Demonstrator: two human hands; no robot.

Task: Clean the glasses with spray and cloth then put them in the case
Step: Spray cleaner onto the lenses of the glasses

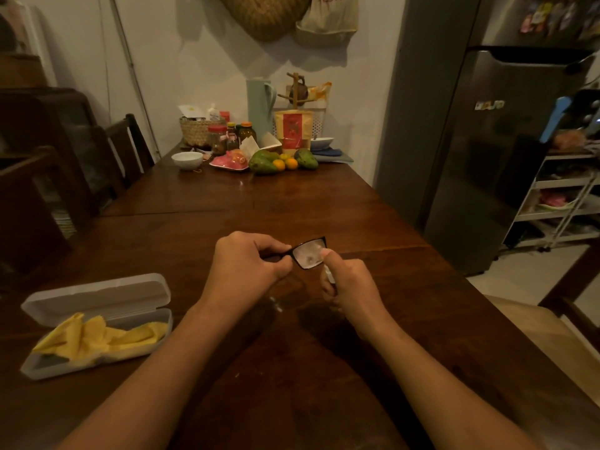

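1 left hand (246,261) on glasses (308,254); fridge logo (489,104) illegible

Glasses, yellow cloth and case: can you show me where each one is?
glasses (308,254), head view, on the cloudy lens.
yellow cloth (97,336), head view, on its crumpled middle.
case (97,293), head view, on the open lid.

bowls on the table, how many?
2: one white bowl left of the pink plate, a second bowl far right on blue cloths. More may be hidden.
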